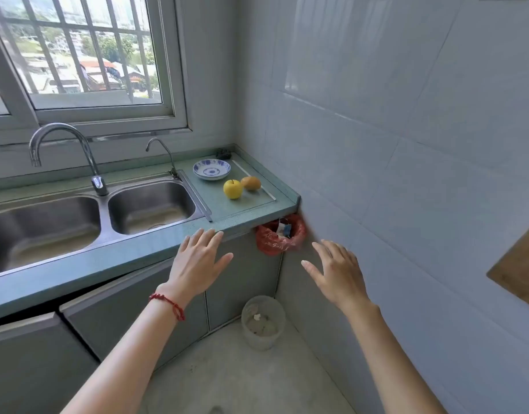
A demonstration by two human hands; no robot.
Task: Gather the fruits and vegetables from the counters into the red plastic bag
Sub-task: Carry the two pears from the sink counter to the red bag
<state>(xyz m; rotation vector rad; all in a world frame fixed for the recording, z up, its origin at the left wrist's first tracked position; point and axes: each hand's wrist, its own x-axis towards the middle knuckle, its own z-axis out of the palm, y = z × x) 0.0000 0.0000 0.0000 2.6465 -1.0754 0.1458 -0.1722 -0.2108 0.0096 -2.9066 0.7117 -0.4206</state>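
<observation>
A yellow apple (pixel 233 189) and an orange-brown fruit (pixel 251 183) lie side by side on the green counter (pixel 251 212), right of the sink. A red plastic bag (pixel 279 236) hangs below the counter's right corner against the wall, with scraps inside. My left hand (pixel 199 262) is open, fingers spread, in front of the counter's front edge. My right hand (pixel 336 273) is open too, below and right of the bag, near the tiled wall. Neither hand holds anything.
A blue-patterned plate stack (pixel 211 169) sits behind the fruits. A double steel sink (pixel 151 206) with two taps fills the counter's left. A clear bin (pixel 263 322) stands on the floor by the cabinets. A wooden board (pixel 518 276) hangs at the right.
</observation>
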